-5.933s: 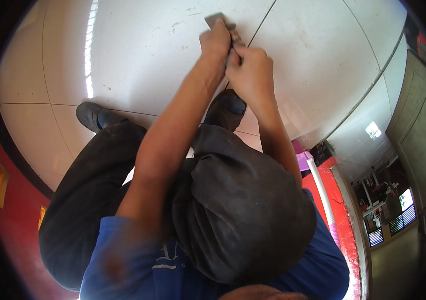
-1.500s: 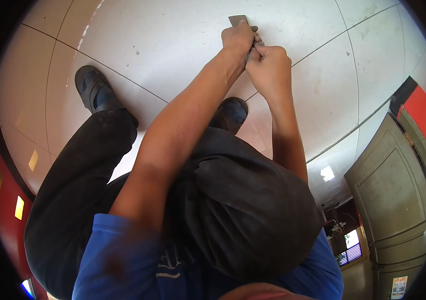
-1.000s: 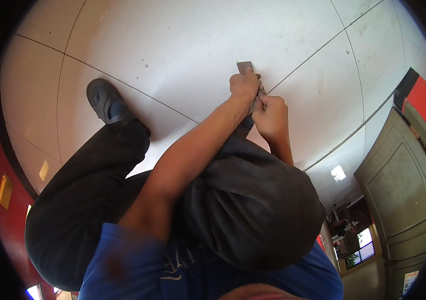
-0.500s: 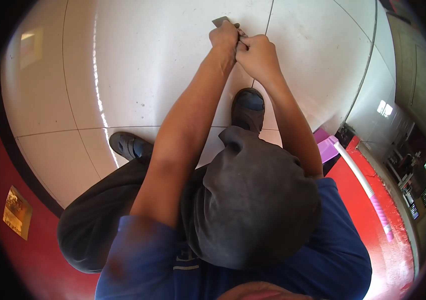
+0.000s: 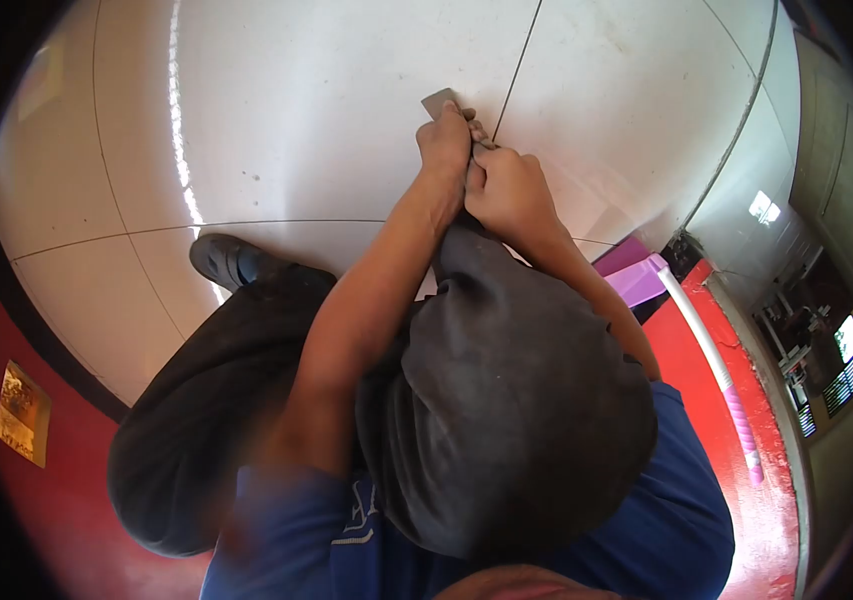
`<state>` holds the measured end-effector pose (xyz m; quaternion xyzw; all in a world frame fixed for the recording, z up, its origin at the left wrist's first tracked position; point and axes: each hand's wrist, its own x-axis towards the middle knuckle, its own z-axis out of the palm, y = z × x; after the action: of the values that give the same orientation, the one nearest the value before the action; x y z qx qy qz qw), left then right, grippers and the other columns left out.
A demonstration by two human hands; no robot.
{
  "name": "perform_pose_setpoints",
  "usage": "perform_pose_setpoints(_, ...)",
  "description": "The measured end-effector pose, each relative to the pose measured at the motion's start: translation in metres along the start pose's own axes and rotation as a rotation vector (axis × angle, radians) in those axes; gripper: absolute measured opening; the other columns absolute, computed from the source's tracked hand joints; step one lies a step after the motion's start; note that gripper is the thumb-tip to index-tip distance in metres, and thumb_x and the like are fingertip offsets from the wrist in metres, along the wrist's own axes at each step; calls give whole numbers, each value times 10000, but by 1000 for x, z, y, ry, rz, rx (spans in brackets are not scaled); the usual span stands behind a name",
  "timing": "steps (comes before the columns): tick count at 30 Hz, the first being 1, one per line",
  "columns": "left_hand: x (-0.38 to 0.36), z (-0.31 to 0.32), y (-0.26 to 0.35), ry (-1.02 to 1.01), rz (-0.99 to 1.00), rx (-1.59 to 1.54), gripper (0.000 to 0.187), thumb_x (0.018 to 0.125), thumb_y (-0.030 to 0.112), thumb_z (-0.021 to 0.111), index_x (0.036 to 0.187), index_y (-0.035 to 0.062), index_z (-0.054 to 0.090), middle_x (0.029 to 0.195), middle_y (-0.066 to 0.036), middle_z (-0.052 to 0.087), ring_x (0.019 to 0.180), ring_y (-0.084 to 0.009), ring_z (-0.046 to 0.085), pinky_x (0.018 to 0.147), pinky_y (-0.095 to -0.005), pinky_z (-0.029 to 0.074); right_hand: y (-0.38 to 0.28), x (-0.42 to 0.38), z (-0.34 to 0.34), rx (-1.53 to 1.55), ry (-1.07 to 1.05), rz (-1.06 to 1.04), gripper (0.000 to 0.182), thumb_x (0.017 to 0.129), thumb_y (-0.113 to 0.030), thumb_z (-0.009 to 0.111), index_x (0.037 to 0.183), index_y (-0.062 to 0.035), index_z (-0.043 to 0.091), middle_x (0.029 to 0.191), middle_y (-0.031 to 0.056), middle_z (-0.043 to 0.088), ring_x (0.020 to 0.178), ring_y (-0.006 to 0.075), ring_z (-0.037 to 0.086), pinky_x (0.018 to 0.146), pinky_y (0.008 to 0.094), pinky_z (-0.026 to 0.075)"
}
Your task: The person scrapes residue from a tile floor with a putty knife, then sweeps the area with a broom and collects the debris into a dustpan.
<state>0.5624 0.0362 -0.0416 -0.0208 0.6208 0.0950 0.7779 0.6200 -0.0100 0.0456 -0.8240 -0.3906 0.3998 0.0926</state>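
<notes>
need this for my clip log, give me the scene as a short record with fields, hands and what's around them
left hand: holds a flat grey-brown piece, its squared end sticking out past the fingers
flat grey-brown piece: most of it hidden by the left hand
right hand: fingers curled, close against the left; its grip is unclear
floor: pale tiles, dark joints, scattered specks
footwear: one dark shoe visible
at the person's right: purple plastic item with a white-and-pink handle, beside a red surface

The blade is grey, the shirt blue.
</notes>
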Motion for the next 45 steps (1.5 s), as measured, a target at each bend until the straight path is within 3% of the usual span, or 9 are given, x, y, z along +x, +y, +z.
perform_pose_setpoints(13,8,-10,32,-62,113,-357,313,1033,221,376,940,-44,514,640,-37,451,542,-130,442,520,-275,429,-27,20,3,-149,-103,-189,174,813,-103,557,729,42,602,712,278,594,706,462,605,630,484,483)
perform_pose_setpoints(17,0,-7,16,70,-9,-324,310,1026,217,373,942,-35,532,652,-17,472,542,-118,443,513,-263,429,-23,16,-9,-201,-264,-118,169,815,-112,563,769,40,619,759,280,605,738,470,601,652,478,489)
perform_pose_setpoints(19,5,-7,42,33,163,-195,311,1023,206,363,930,-30,543,654,-24,478,545,-119,446,516,-271,434,-36,29,-9,-249,-252,-96,172,824,-104,550,785,44,627,764,282,606,739,472,601,662,476,492)
perform_pose_setpoints(25,-2,7,14,73,-22,-278,332,1013,213,381,953,-63,556,679,-42,525,550,-138,481,527,-267,446,-10,21,-14,-22,-86,-389,211,851,-110,520,826,70,625,761,285,603,766,474,597,672,463,503)
perform_pose_setpoints(27,-7,12,37,95,109,42,320,1015,196,373,966,-73,540,675,-42,520,540,-135,472,513,-267,442,-24,30,-25,-93,-184,-247,203,849,-101,516,816,70,622,748,287,594,736,465,603,639,452,492)
perform_pose_setpoints(29,15,11,52,-42,128,-252,310,1017,189,370,973,-73,530,661,-30,501,535,-140,465,504,-271,437,-42,47,-23,-135,-184,-70,180,839,-75,519,799,69,618,739,289,588,715,451,614,615,450,477)
perform_pose_setpoints(35,15,-2,6,89,-28,-287,314,1021,219,368,934,-35,529,644,-11,474,550,-130,468,533,-254,441,-7,15,-10,-51,-167,-193,192,820,-110,552,760,62,613,715,272,595,684,444,614,596,446,481)
perform_pose_setpoints(37,35,-6,33,21,164,21,319,1030,225,351,961,-32,528,658,-9,479,558,-130,459,543,-246,435,-29,36,-16,-149,-148,-226,178,813,-110,562,773,52,626,728,270,603,712,445,619,623,453,494)
perform_pose_setpoints(45,10,-25,66,99,108,-411,277,1021,190,359,850,36,512,643,6,474,536,-108,423,504,-263,421,-48,53,9,-121,-239,-334,187,787,-111,582,726,62,615,694,273,597,692,455,610,638,453,504)
